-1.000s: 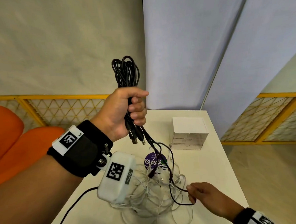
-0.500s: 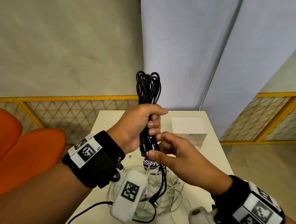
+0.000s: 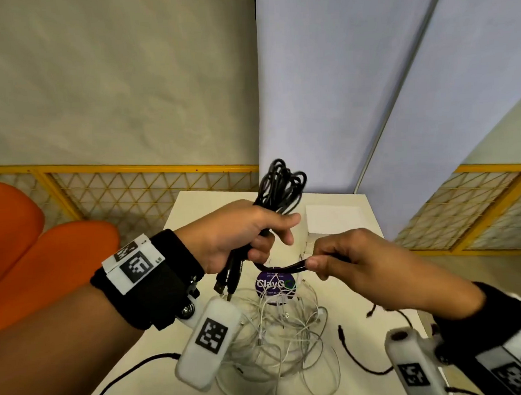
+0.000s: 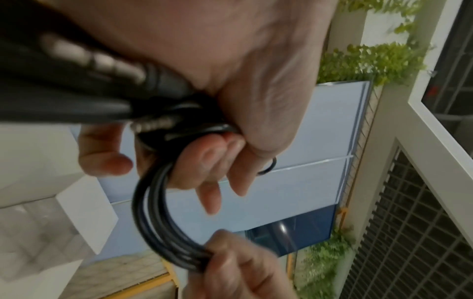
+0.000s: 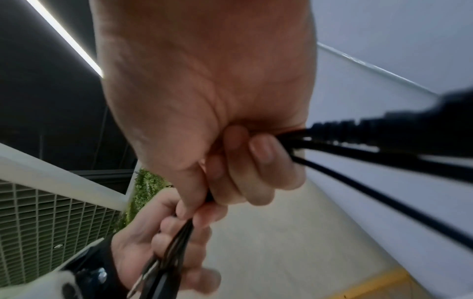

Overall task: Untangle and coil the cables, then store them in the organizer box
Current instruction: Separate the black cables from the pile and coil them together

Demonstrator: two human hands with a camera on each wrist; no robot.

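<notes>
My left hand (image 3: 249, 237) grips a folded bundle of black cables (image 3: 281, 185) above the table; its loops stick up past the thumb and USB plugs (image 3: 224, 285) hang below the fist. My right hand (image 3: 344, 262) pinches the loose black strands (image 3: 282, 268) and holds them out sideways to the right of the left fist. The left wrist view shows those strands (image 4: 156, 228) curving from the left hand (image 4: 230, 125) to the right fingers (image 4: 230, 263). A tangle of white cables (image 3: 287, 325) lies on the table under both hands. The white organizer box (image 3: 333, 220) stands behind the hands.
A purple round sticker (image 3: 274, 284) lies under the white tangle. Loose black cable ends (image 3: 361, 358) trail on the white table (image 3: 193, 207) at the right. Orange seats (image 3: 45, 254) stand at the left, and a yellow mesh fence (image 3: 138, 188) runs behind the table.
My right hand left the table, came up to the bundle, took the hanging black strands and drew them out to the right. The left hand lowered and tilted the bundle rightwards.
</notes>
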